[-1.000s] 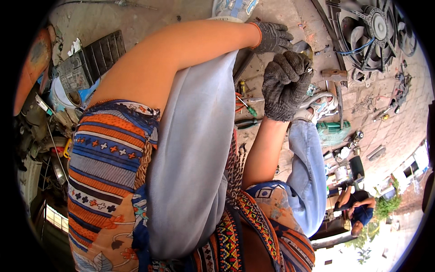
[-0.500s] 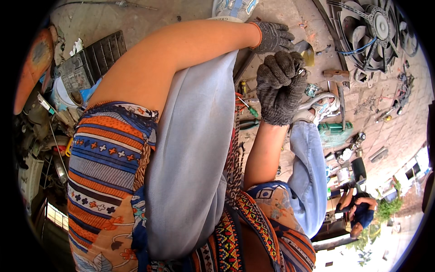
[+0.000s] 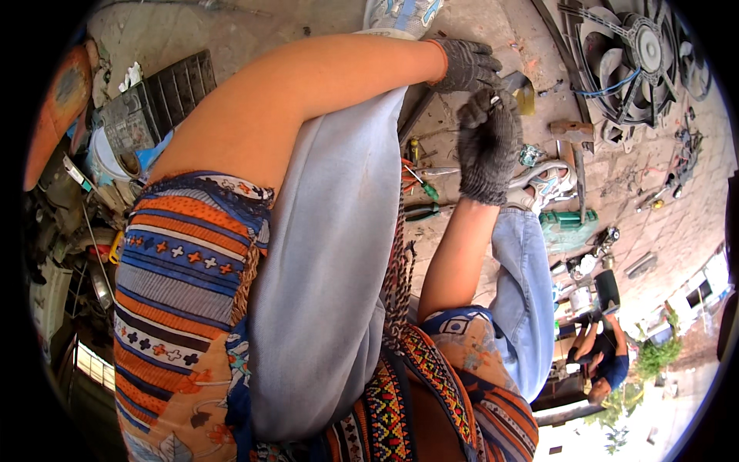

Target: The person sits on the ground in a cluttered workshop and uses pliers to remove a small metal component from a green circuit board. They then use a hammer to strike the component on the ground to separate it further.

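Observation:
Both my hands wear dark grey knit gloves and work close together near the upper middle. My left hand [image 3: 468,66] reaches over my bent knee, its fingers curled downward and close together; whatever lies under them is hidden. Just below it, my right hand [image 3: 490,150] is closed in a fist. A small shiny bit of metal [image 3: 495,101] shows at the top of that fist, too little to name. Beside the fingertips, on the ground, lies a bent metal piece [image 3: 523,92] with a yellowish face.
To the right are a hammer [image 3: 571,132], a fan assembly [image 3: 647,50] and a green case [image 3: 568,219]. Near my knee lies a green-handled screwdriver [image 3: 428,190]. A black slatted crate [image 3: 181,86] stands left. Another person [image 3: 612,369] sits in the lower right background.
My right fist has shifted right and turned, with its top now close under my left hand. My left hand has hardly moved. The person behind has changed arm position.

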Motion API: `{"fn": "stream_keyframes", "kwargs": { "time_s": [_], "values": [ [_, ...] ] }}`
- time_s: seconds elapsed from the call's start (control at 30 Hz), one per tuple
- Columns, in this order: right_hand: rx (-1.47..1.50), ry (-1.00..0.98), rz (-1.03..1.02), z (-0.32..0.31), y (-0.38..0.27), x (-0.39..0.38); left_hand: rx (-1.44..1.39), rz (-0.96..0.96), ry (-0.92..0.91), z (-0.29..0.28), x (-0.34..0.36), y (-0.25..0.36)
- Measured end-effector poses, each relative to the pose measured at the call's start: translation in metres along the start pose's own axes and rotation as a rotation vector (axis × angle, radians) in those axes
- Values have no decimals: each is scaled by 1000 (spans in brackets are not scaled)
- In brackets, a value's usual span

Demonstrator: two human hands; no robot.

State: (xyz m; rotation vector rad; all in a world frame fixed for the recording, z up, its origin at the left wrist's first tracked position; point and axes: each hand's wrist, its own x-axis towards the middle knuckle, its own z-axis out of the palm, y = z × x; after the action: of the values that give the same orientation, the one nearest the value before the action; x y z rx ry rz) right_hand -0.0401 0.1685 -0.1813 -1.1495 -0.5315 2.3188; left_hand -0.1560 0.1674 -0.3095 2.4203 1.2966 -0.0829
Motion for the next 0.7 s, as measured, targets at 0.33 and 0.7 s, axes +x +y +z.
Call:
{"fn": "stream_keyframes", "kwargs": {
  "time_s": [0.33,0.7],
  "values": [
    [235,175,-74,-72,-34,21,5,-24,113,-18,-3,-3],
    [-661,359,-533,27,-70,-81,-894,-191,489,-133,-60,22]
  ]
}}
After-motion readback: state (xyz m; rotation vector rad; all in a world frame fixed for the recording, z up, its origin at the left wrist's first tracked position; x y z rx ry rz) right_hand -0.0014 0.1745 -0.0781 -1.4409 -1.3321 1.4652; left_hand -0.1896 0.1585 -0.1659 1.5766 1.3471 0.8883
